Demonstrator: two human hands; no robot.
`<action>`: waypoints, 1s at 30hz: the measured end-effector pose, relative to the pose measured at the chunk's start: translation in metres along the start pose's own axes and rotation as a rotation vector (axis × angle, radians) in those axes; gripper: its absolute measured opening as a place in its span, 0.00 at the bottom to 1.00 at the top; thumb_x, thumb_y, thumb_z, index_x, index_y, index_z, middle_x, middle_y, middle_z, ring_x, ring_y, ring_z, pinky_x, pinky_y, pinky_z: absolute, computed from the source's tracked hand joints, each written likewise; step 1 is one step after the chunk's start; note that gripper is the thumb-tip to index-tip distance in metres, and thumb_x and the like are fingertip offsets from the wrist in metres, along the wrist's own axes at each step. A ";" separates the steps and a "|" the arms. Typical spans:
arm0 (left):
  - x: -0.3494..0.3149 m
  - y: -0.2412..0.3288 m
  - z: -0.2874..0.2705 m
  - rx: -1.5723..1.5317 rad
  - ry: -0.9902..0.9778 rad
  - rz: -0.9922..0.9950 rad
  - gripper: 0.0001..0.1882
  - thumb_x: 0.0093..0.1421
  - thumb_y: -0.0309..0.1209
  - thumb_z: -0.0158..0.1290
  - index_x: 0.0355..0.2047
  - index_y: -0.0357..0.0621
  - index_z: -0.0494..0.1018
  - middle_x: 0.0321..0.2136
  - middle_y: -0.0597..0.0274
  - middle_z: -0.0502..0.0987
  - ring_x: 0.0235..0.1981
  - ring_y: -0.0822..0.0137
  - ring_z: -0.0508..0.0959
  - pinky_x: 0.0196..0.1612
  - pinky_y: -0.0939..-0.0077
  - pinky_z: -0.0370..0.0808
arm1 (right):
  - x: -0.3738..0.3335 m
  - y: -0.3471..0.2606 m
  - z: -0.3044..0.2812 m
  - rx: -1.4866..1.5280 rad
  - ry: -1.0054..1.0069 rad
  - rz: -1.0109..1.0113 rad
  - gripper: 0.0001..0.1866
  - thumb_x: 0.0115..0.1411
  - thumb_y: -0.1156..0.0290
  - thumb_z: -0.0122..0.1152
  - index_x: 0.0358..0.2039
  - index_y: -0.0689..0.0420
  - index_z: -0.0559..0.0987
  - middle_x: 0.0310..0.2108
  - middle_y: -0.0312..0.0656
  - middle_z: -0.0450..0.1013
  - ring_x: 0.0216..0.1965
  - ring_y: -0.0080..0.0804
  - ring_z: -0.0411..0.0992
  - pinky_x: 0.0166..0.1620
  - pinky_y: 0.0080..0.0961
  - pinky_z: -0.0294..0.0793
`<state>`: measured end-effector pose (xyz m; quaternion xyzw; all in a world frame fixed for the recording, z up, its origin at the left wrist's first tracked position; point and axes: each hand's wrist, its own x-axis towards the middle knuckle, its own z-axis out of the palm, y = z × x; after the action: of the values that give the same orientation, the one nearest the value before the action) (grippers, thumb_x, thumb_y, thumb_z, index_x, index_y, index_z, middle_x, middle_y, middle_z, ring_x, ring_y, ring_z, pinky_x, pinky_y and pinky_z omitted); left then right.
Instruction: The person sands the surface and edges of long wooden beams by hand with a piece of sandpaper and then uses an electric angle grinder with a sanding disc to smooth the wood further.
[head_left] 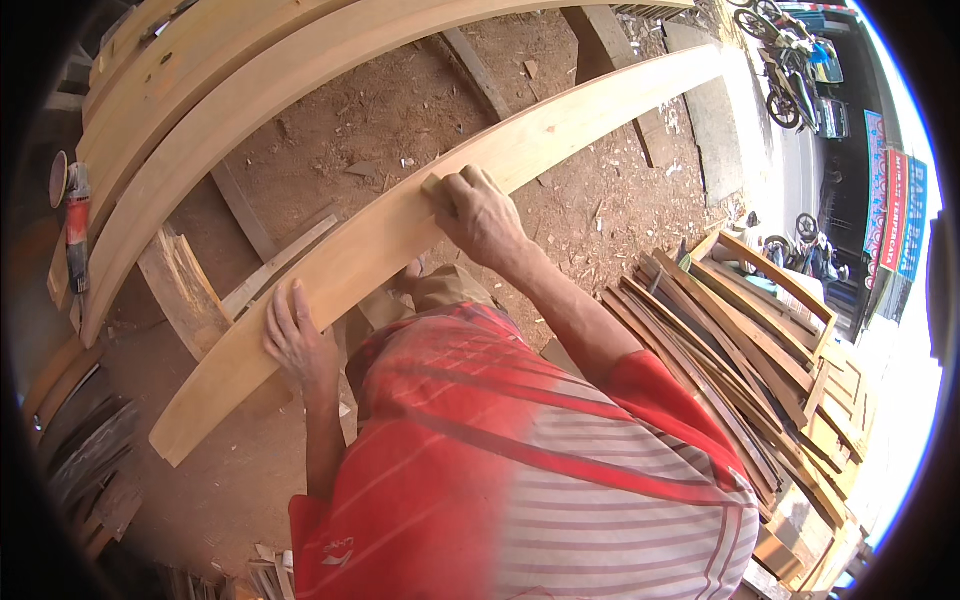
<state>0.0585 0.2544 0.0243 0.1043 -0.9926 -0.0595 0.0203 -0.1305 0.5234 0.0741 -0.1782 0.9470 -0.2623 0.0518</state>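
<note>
A long, pale wooden board (pixel 375 235) runs diagonally in front of me, gently curved and narrowing toward its ends. My right hand (pixel 480 215) is closed around a small yellowish-tan pad (pixel 433 186) and presses it on the board's upper face, near the middle. Its exact kind is hard to make out. Farther down toward the near left end, my left hand (pixel 300 340) rests with its fingers laid out across the board. Whether the left thumb goes under the edge is hidden.
More curved planks (pixel 230 90) lie at the far left, with a red angle grinder (pixel 76 225) on them. Wood offcuts (pixel 190 285) and shavings cover the dirt floor. At right stand stacked timber strips (pixel 720 340) and a wooden frame (pixel 775 265). Motorcycles (pixel 785 70) are parked beyond.
</note>
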 end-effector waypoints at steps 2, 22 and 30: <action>-0.007 0.004 0.007 -0.017 0.027 -0.045 0.49 0.52 0.37 0.72 0.73 0.59 0.61 0.71 0.58 0.63 0.68 0.51 0.67 0.65 0.45 0.65 | -0.010 -0.011 0.022 -0.049 -0.015 -0.164 0.12 0.61 0.66 0.69 0.39 0.57 0.76 0.36 0.48 0.71 0.42 0.49 0.75 0.45 0.44 0.79; -0.031 -0.106 -0.036 -0.460 -0.009 -0.192 0.58 0.47 0.42 0.76 0.74 0.45 0.58 0.71 0.45 0.60 0.73 0.40 0.57 0.72 0.37 0.54 | -0.003 0.000 0.032 -0.146 0.141 0.269 0.15 0.69 0.59 0.64 0.34 0.58 0.75 0.36 0.48 0.72 0.38 0.48 0.74 0.41 0.48 0.76; -0.043 -0.161 -0.021 -0.262 -0.074 -0.204 0.56 0.45 0.47 0.76 0.72 0.47 0.62 0.71 0.52 0.63 0.73 0.47 0.59 0.73 0.37 0.52 | -0.014 -0.081 0.095 0.037 0.153 0.101 0.11 0.63 0.66 0.66 0.37 0.57 0.75 0.37 0.48 0.71 0.42 0.50 0.73 0.43 0.46 0.75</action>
<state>0.1347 0.1044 0.0241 0.1988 -0.9606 -0.1941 -0.0089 -0.0745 0.4181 0.0345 -0.1084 0.9510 -0.2896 -0.0042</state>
